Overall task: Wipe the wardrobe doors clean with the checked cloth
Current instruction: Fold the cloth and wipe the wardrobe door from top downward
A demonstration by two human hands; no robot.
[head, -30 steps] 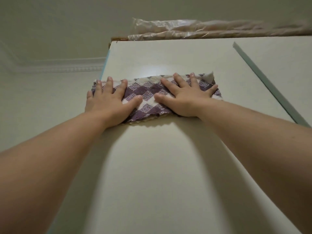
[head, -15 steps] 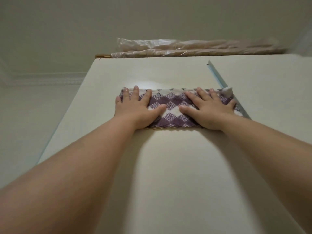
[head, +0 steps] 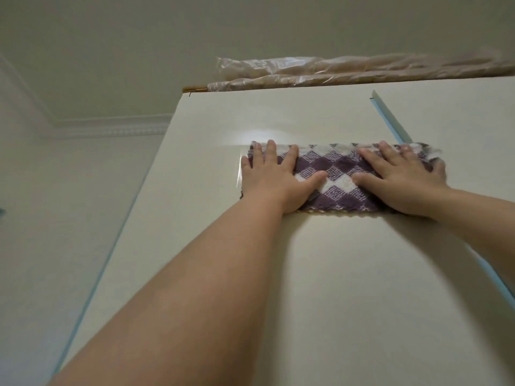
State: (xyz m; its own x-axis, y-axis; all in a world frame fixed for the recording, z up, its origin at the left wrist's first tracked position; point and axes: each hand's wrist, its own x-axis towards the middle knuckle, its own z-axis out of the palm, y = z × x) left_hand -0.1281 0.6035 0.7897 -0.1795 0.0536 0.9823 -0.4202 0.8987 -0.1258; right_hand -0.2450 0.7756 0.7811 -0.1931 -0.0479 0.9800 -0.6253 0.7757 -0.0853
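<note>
A purple and white checked cloth (head: 338, 179) lies flat against the upper part of a cream wardrobe door (head: 320, 288). My left hand (head: 274, 178) presses its left half with fingers straight and spread. My right hand (head: 401, 181) presses its right half the same way, and its fingertips are blurred. The cloth's right end overlaps the pale blue seam (head: 390, 119) between this door and the neighbouring door (head: 457, 115). My palms hide the cloth's lower corners.
Rolled items wrapped in clear plastic (head: 348, 69) lie along the wardrobe's top edge. A ceiling with moulded cornice (head: 111, 126) meets the wall on the left. The door's left edge (head: 111, 246) has a pale blue strip.
Both hands and the cloth have slid to the right across the door, from its left edge to the seam on the right, staying pressed flat on the cloth.
</note>
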